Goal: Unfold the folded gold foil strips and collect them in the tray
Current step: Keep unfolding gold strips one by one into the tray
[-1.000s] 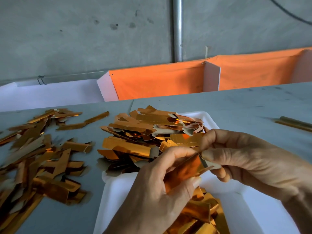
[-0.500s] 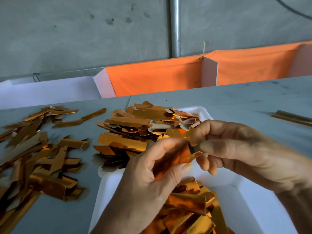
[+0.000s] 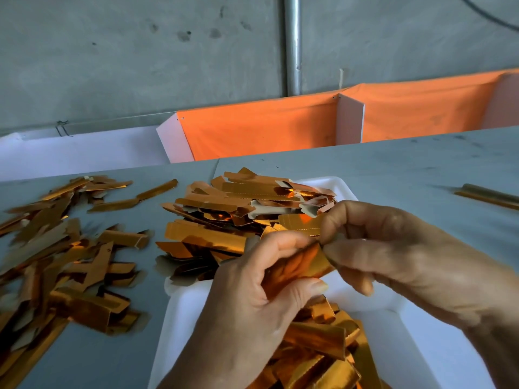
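Right up close, the left hand has its fingers and thumb curled round one gold foil strip, and the right hand pinches that strip's far end between thumb and forefinger; both wrists run off the bottom and right edges, and the palms cover most of the strip, so how far it is unfolded is hard to make out. Beneath the hands sits the white tray, its near end cut off by the frame. In its near half lies a heap of gold strips, partly hidden behind the left hand. At its far end, a second stack of strips is piled high and spills over the tray's left rim, hiding that edge. To the left, on the grey bench, a loose scatter of folded strips spreads wide, blurred and clipped at the left edge. Far right, a thin gold rod-like piece lies alone, cut by the frame. Beyond the bench stand orange cloth bins with white dividers, then a concrete wall and an upright metal pipe.
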The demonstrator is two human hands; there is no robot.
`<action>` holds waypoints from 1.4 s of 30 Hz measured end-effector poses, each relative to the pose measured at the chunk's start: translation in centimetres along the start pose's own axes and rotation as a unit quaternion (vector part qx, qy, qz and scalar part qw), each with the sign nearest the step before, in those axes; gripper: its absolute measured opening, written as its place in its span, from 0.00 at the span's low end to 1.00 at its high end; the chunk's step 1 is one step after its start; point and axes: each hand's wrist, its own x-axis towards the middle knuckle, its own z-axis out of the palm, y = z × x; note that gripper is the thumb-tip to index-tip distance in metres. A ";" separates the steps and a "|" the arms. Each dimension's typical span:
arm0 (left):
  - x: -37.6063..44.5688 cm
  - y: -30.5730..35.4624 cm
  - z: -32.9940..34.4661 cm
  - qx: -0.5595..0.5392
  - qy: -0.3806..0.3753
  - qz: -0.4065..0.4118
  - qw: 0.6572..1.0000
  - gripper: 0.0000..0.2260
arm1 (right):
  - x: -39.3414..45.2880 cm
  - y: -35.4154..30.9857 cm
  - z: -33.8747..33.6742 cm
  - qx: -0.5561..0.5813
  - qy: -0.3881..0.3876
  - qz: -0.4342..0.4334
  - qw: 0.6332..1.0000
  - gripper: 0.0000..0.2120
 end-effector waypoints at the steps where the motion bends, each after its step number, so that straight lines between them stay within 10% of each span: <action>1: 0.0 0.0 -0.1 -0.010 0.002 -0.007 1.000 0.16 | -0.1 -0.1 -0.2 0.057 -0.021 0.003 0.998 0.06; 10: -0.1 0.3 0.0 0.031 -0.005 -0.007 0.999 0.17 | 0.2 0.6 -0.8 0.166 -0.058 0.058 0.983 0.19; 42: -0.2 0.0 0.5 0.132 0.032 0.061 0.989 0.18 | 0.2 0.3 -0.7 0.093 -0.017 0.050 0.994 0.02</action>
